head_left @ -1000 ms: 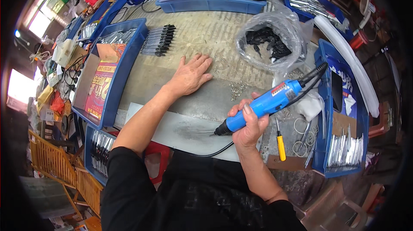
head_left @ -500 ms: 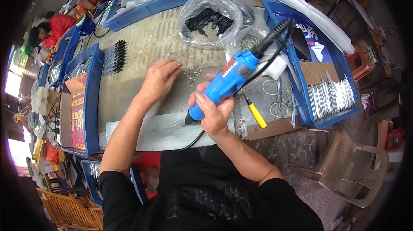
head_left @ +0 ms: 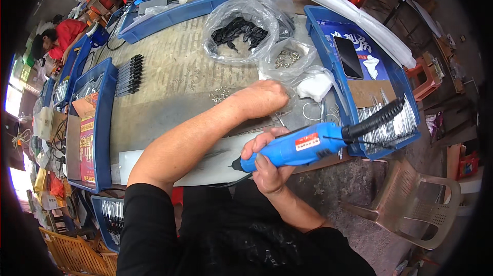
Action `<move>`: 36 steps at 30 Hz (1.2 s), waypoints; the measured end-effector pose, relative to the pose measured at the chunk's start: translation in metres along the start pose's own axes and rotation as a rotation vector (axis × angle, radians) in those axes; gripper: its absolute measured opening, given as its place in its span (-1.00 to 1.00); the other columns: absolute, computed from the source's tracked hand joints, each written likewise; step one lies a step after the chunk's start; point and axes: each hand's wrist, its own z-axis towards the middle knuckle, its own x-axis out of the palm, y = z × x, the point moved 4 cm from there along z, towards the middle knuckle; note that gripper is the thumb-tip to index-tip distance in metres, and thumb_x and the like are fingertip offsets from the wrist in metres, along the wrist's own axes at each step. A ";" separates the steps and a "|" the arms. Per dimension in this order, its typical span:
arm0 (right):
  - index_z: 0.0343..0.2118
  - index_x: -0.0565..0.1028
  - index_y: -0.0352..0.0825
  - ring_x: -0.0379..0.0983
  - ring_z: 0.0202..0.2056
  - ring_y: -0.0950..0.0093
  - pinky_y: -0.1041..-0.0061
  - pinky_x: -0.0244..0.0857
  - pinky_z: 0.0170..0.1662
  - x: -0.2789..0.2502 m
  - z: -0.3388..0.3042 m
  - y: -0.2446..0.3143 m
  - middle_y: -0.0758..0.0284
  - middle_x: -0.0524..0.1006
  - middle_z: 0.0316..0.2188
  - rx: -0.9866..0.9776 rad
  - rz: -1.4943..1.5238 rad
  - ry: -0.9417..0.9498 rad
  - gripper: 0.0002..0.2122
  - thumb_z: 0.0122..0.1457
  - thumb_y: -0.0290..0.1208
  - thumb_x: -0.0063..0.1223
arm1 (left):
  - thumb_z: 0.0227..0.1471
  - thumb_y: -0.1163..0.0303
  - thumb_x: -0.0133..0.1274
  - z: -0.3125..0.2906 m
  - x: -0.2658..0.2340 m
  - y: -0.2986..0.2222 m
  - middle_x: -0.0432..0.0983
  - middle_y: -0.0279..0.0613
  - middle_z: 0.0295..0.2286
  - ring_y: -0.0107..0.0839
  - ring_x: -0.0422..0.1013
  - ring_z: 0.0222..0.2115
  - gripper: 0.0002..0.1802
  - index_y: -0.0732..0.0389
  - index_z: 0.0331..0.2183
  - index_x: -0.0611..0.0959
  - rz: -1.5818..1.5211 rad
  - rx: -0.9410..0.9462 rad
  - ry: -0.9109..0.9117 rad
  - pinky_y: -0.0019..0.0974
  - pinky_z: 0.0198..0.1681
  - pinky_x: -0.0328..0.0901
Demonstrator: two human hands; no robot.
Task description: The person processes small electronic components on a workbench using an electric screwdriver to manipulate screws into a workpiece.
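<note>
My right hand is wrapped round a blue electric screwdriver, held nearly level, its black tip to the left above a pale metal plate. Across the bench reaches my left arm; my left hand is closed, knuckles up, beside a white crumpled packet. Its fingertips are hidden, so what it holds does not show. Small metal screws lie loose behind my left forearm. Just beyond the hand, an opened plastic bag contains more small metal pieces.
Black parts fill a larger clear bag. Several black-tipped pieces lie in a row at left, next to a blue bin. The right blue bin holds a phone and metal rods. A plastic chair stands at right.
My left hand has moved right, from beside the loose screws toward the white packet. The electric screwdriver has swung down to nearly level, its cable end now lower right. The yellow screwdriver handle is now hidden.
</note>
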 end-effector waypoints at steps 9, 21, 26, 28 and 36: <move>-0.14 0.07 -0.32 0.33 -0.48 0.46 0.48 0.24 -0.37 -0.012 0.001 0.003 0.33 0.26 -0.45 0.004 -0.005 0.022 -0.56 -0.07 -0.54 0.00 | -0.23 0.49 -0.11 0.000 0.000 -0.003 0.40 -0.13 -0.37 -0.23 0.35 -0.31 -0.80 0.31 -0.43 0.49 -0.003 0.023 -0.175 -0.31 -0.26 0.29; -0.11 0.04 -0.33 0.33 -0.52 0.44 0.46 0.26 -0.39 -0.013 0.004 0.005 0.30 0.30 -0.45 -0.043 -0.039 0.032 -0.53 -0.10 -0.59 -0.05 | -0.19 0.48 -0.14 0.002 0.008 -0.005 0.37 -0.11 -0.47 -0.20 0.38 -0.40 -0.87 0.29 -0.47 0.43 0.011 -0.046 -0.180 -0.27 -0.32 0.31; -0.11 0.04 -0.35 0.33 -0.54 0.44 0.46 0.27 -0.40 -0.014 0.004 0.004 0.29 0.31 -0.46 -0.039 -0.053 0.002 -0.54 -0.11 -0.62 -0.09 | -0.19 0.47 -0.13 0.005 0.011 -0.004 0.38 -0.08 -0.49 -0.17 0.41 -0.46 -0.89 0.29 -0.49 0.42 0.005 -0.034 -0.166 -0.24 -0.39 0.32; -0.12 0.05 -0.36 0.34 -0.54 0.44 0.45 0.27 -0.38 -0.012 0.006 0.005 0.30 0.31 -0.46 -0.038 -0.037 0.010 -0.55 -0.12 -0.63 -0.10 | -0.21 0.48 -0.12 0.006 0.012 -0.005 0.39 -0.07 -0.51 -0.17 0.41 -0.47 -0.90 0.30 -0.52 0.42 0.021 -0.016 -0.186 -0.24 -0.40 0.32; -0.11 0.05 -0.36 0.34 -0.59 0.44 0.41 0.30 -0.49 -0.015 0.006 0.004 0.29 0.32 -0.47 -0.031 -0.187 -0.017 -0.50 -0.08 -0.34 0.01 | -0.24 0.50 -0.10 0.008 0.015 -0.005 0.39 -0.04 -0.56 -0.15 0.41 -0.46 -0.91 0.32 -0.56 0.42 0.012 -0.039 -0.261 -0.23 -0.38 0.32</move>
